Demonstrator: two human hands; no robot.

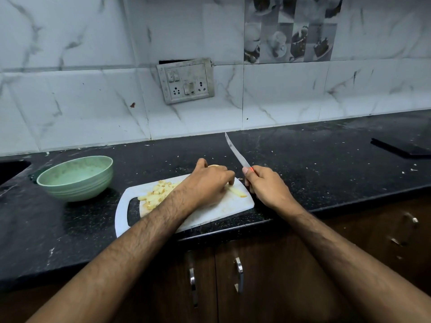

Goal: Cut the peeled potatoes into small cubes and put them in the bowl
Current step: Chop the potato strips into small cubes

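A white cutting board (pixel 228 209) lies on the black counter near its front edge. A pile of small potato cubes (pixel 157 193) sits on the board's left part. My left hand (pixel 207 183) is curled over a potato piece (pixel 214 166), most of it hidden under the fingers. Potato strips (pixel 236 191) lie on the board just right of that hand. My right hand (pixel 268 188) grips the knife's handle, and the knife blade (pixel 236 151) points up and away, lifted off the board. The green bowl (pixel 77 177) stands left of the board and looks empty.
The black counter (pixel 326 164) carries scattered crumbs. A sink corner (pixel 11 169) opens at the far left, and a dark flat slab (pixel 401 148) lies at the far right. A switch panel (pixel 185 81) hangs on the tiled wall. Cabinet doors with handles (pixel 239 273) are below.
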